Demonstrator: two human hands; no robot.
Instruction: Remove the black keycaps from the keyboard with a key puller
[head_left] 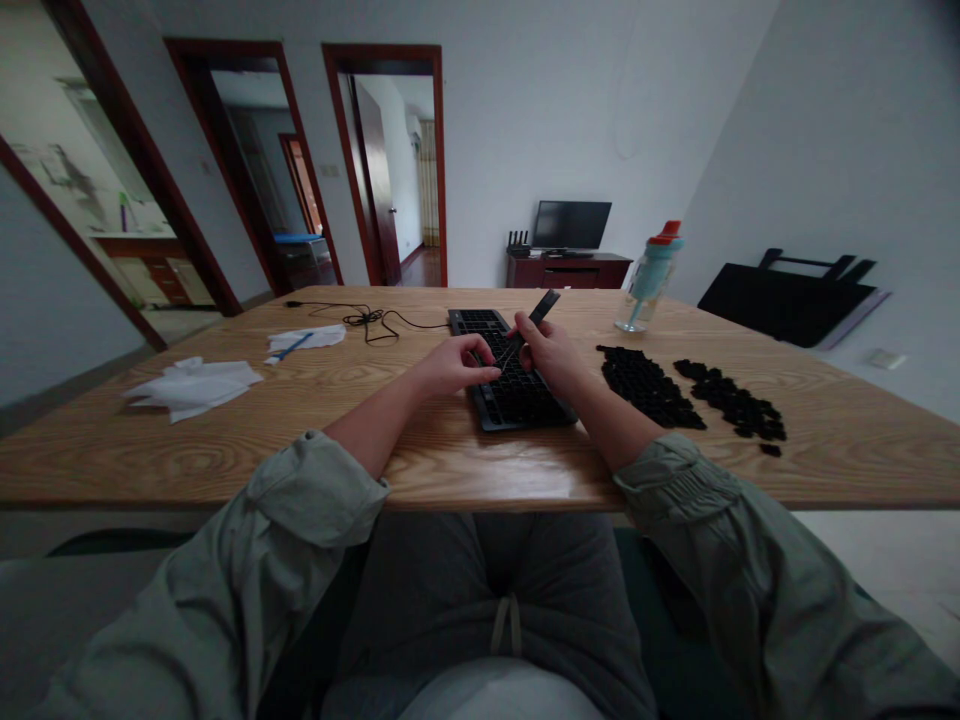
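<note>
The right hand (546, 348) grips a slim, dark, flat tool (544, 306); at its nine o'clock the left hand (457, 365) curls inward, on what I cannot tell. Beneath both, the black oblong plastic keyboard (517, 397) runs eleven to five o'clock.

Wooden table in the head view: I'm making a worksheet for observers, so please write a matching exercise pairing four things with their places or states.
Things:
1. Black rectangular keyboard
2. Clear bottle with teal-and-orange top
3. Slim blue stick
4. Small black keycaps

Places or states:
A. Lying across a thin white sheet
B. In loose groups, right of the keyboard
C. Beneath the left hand and right hand
D. Standing upright

Pairs: 1-C, 2-D, 3-A, 4-B
</note>
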